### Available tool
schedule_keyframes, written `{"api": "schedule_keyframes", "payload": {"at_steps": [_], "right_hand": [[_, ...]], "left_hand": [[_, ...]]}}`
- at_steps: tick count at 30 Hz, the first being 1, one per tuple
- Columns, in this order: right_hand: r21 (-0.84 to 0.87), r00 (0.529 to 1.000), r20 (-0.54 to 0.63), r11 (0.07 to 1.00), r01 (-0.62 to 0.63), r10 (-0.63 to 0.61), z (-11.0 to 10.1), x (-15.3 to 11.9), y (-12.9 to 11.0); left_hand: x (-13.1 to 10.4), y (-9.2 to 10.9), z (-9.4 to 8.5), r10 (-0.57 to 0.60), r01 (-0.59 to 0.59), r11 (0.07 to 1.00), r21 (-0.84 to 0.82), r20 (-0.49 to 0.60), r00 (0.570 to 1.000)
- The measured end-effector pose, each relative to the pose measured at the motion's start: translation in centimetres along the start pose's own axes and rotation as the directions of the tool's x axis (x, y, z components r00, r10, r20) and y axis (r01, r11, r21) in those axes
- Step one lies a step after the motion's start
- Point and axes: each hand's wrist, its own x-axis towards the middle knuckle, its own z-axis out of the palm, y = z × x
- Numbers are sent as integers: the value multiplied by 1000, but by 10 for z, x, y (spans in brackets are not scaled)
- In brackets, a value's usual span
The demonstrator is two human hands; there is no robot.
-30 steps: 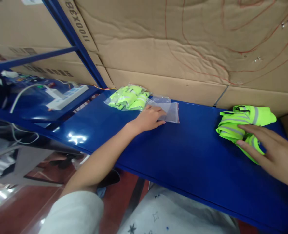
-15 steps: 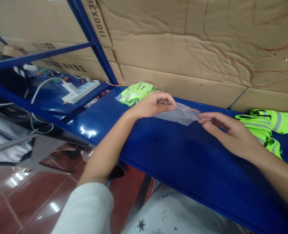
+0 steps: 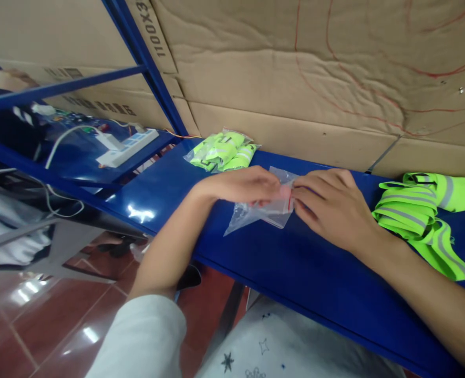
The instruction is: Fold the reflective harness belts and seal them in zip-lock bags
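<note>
Transparent bag (image 3: 275, 216) at the centre of the frame, held just above or against the blue surface (image 3: 264, 268); I cannot tell which. My right hand (image 3: 330, 207) has its fingers closed on the bag's red-lined edge; my left hand (image 3: 248, 185) curls against the film close beside it, though whether it pinches I cannot tell. I judge the film very light, limp and slippery, apt to crease or cling to itself; the edge by the red line should offer the surest hold, with one fingertip grip on each side. Bagged green bands (image 3: 226, 152) lie left of upper centre, and loose green bands (image 3: 409, 210) at the right; both look soft and light. Writing: "1100X3", turned sideways on the cardboard (image 3: 232, 79) and cut off at the top; print at the upper left is too blurred for me to read.
</note>
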Motion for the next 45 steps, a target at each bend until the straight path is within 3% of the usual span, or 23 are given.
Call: {"api": "schedule_keyframes", "payload": {"at_steps": [2,4,6,8,12,14,17,20,21,23,25,26,28,30,32,34,35,36,38,39,40,42,45], "right_hand": [[-43,996,15,996,84,-83,-2,1,-8],[-79,989,8,986,149,-149,-6,0,-14],[-109,977,-6,972,210,-212,-10,-2,-21],[-119,963,6,956,267,-268,-14,-5,-27],[-72,955,107,956,284,-276,-18,-8,-41],[-7,961,164,974,227,-223,-20,-8,-46],[148,974,184,983,105,-132,-24,-5,-52],[328,980,198,944,-42,-25,-26,-3,-57],[404,977,211,910,-97,10,-26,-3,-58],[567,961,269,795,-217,70,-25,-5,-59],[696,929,347,630,-345,127,-24,-8,-58],[728,910,384,554,-403,158,-24,-10,-57],[744,873,430,458,-487,230,-23,-15,-53],[733,833,463,397,-552,302,-23,-20,-51],[742,798,493,312,-594,347,-23,-25,-49],[780,787,497,208,-590,366,-22,-29,-48],[800,788,492,165,-577,370,-22,-31,-48],[813,789,489,136,-567,372,-22,-32,-48],[811,784,500,119,-573,369,-24,-33,-49],[802,777,512,119,-585,365,-25,-33,-50],[789,765,530,118,-603,365,-27,-34,-50],[758,736,563,119,-641,376,-30,-40,-50],[693,694,536,218,-687,481,-35,-63,-44]], "left_hand": [[-3,7,3,4,-8,991,131,38,999],[-8,12,1,32,-31,986,162,1,999],[-16,16,-4,46,-24,987,160,-138,989],[-25,18,-5,64,-7,982,187,-301,952],[-47,24,17,121,54,943,329,-489,864],[-60,24,39,159,108,910,399,-580,799],[-73,22,78,257,180,858,481,-705,660],[-75,18,118,384,174,819,547,-747,542],[-73,18,130,421,160,802,575,-735,532],[-70,16,146,485,90,772,629,-675,556],[-69,15,153,545,6,749,663,-621,563],[-70,14,152,571,-18,740,672,-615,544],[-75,10,144,586,16,746,666,-667,460],[-80,3,131,544,129,781,611,-768,338],[-84,-9,118,455,247,831,498,-865,211],[-85,-23,107,307,259,905,336,-940,146],[-85,-29,103,201,206,951,231,-966,160],[-84,-35,101,79,122,987,108,-973,217],[-82,-43,99,-129,-44,986,-159,-910,394],[-81,-45,100,-188,-97,961,-260,-868,459],[-80,-47,101,-217,-135,938,-319,-845,489],[-79,-49,102,-225,-180,922,-341,-856,466],[-83,-54,97,-230,-217,920,-326,-898,376]]}}
